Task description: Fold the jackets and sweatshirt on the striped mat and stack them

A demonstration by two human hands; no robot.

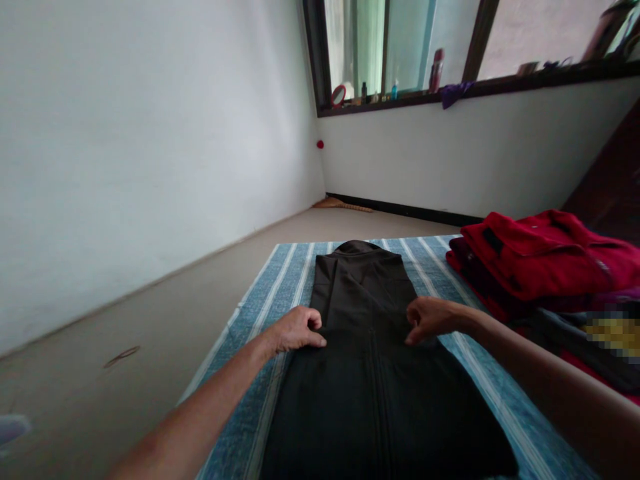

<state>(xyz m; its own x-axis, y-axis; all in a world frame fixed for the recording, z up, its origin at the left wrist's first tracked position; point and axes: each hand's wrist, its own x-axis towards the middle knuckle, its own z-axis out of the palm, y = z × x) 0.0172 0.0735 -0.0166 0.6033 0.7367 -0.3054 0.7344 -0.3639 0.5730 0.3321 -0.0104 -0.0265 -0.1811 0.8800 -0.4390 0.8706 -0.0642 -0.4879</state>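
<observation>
A dark collared jacket (367,387) lies lengthwise on a blue-and-white striped cloth (265,293). Its collar (356,247) is at the far end, its sides look folded inward, and a seam runs down the middle. My left hand (297,330) is at the jacket's left edge, fingers curled and thumb on the fabric. Opposite it, my right hand (427,319) grips the right edge in the same way, with its thumb pointing down. The fingertips under the edges are hidden. The near end of the jacket runs out of view.
To the right is a pile of clothes topped by a red garment (540,257), close to my right forearm. A white wall (150,133) rises beyond the floor at left. Small bottles and a round mirror (339,95) stand on the window sill. A thin loop (122,357) lies on the floor.
</observation>
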